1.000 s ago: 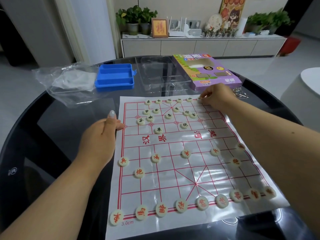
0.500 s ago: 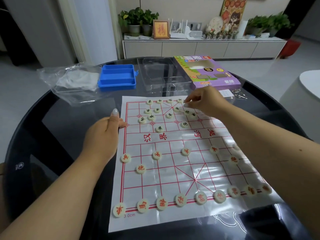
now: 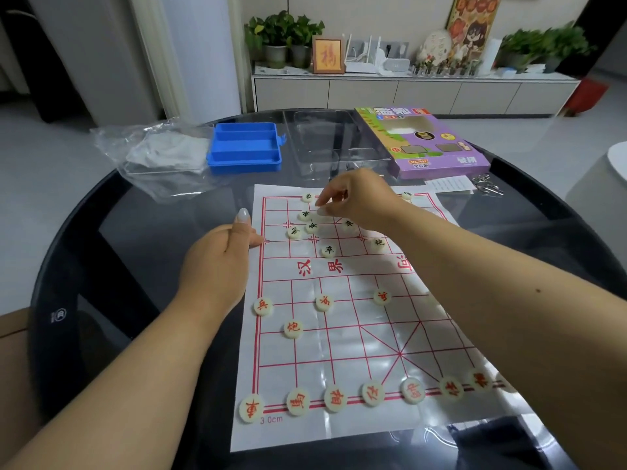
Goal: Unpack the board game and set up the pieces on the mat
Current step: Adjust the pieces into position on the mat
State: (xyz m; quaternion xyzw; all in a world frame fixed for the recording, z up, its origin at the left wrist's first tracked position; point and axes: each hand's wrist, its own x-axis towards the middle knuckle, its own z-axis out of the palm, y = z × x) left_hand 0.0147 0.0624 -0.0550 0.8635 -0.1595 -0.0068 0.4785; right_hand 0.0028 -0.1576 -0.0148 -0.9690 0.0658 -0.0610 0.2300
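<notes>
A white mat (image 3: 342,337) with a red grid lies on the dark round table. Red-lettered round pieces (image 3: 334,398) stand in a row along the near edge, with others on the near half. Black-lettered pieces (image 3: 312,227) sit bunched on the far half. My right hand (image 3: 356,201) reaches over the far left part of the grid and pinches a pale piece (image 3: 321,212) between thumb and fingertips. My left hand (image 3: 217,262) grips the mat's left edge, thumb raised.
A blue compartment tray (image 3: 244,147), a clear plastic insert (image 3: 336,140) and the purple game box (image 3: 424,140) stand along the far side of the table. A crumpled plastic bag (image 3: 159,157) lies far left. A paper slip and metal rings (image 3: 485,186) lie at the right.
My right hand has moved from the mat's far right corner leftwards across the far rows. The view has shifted slightly. My left hand has stayed on the mat's edge.
</notes>
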